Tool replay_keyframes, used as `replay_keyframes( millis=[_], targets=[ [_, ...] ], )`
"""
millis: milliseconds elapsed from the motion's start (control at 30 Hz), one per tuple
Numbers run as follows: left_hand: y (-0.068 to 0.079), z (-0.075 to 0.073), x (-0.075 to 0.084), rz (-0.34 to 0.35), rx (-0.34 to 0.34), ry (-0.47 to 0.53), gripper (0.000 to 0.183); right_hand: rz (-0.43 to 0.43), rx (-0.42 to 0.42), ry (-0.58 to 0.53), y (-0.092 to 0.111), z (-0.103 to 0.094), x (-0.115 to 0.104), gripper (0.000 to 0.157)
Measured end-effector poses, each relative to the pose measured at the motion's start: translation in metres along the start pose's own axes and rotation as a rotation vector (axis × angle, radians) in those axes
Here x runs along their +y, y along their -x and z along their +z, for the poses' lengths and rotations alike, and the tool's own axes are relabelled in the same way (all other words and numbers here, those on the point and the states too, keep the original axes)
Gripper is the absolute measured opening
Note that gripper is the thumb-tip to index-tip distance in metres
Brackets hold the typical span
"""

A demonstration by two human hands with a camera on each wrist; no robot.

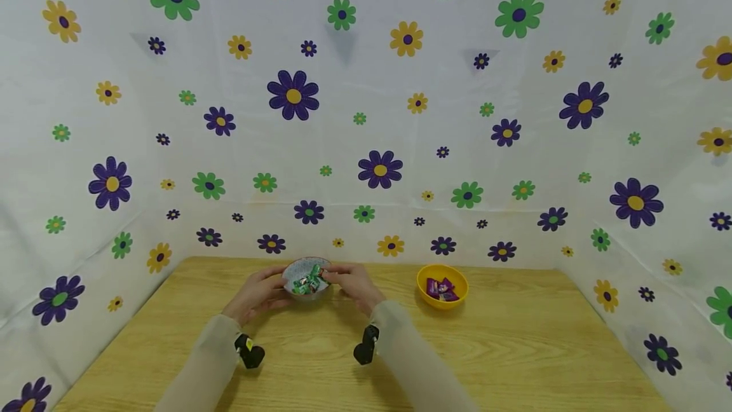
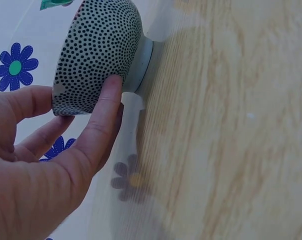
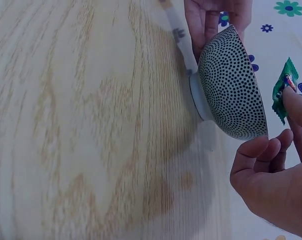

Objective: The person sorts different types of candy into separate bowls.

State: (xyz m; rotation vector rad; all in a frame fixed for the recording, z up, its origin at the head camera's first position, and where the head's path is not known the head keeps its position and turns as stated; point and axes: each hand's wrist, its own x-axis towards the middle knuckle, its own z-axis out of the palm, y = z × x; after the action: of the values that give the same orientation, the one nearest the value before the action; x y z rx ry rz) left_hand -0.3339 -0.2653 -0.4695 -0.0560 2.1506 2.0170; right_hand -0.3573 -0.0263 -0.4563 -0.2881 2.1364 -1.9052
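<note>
A dotted bowl (image 1: 309, 296) stands near the table's back edge with several green-wrapped candies (image 1: 303, 285) inside. My left hand (image 1: 260, 294) holds the bowl from its left side, one finger at the rim and another digit against the dotted outer wall (image 2: 98, 55). On the other side, my right hand (image 1: 354, 285) pinches a green-wrapped candy (image 3: 286, 90) just above the bowl's rim. Its lower fingers (image 3: 256, 146) are bent close by the rim. In the right wrist view the left hand (image 3: 211, 22) shows behind the bowl.
To the right stands a yellow bowl (image 1: 423, 285) with several purple-wrapped candies (image 1: 441, 289) in it. The wooden table (image 1: 503, 348) is bordered at the back and sides by a white flower-printed sheet (image 1: 354, 145). Black wrist cameras (image 1: 250, 351) hang below both sleeves.
</note>
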Motion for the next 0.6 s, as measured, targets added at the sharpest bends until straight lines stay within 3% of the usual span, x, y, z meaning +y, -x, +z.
replay_keyframes(
  millis=[367, 600],
  targets=[
    [-0.002, 0.004, 0.002, -0.01, 0.004, -0.019, 0.051, -0.004, -0.054, -0.018, 0.009, -0.013, 0.005, 0.033],
    [0.003, 0.003, 0.001, -0.016, 0.046, -0.054, 0.05, 0.001, -0.082, -0.018, 0.021, -0.028, 0.012, 0.035]
  ],
)
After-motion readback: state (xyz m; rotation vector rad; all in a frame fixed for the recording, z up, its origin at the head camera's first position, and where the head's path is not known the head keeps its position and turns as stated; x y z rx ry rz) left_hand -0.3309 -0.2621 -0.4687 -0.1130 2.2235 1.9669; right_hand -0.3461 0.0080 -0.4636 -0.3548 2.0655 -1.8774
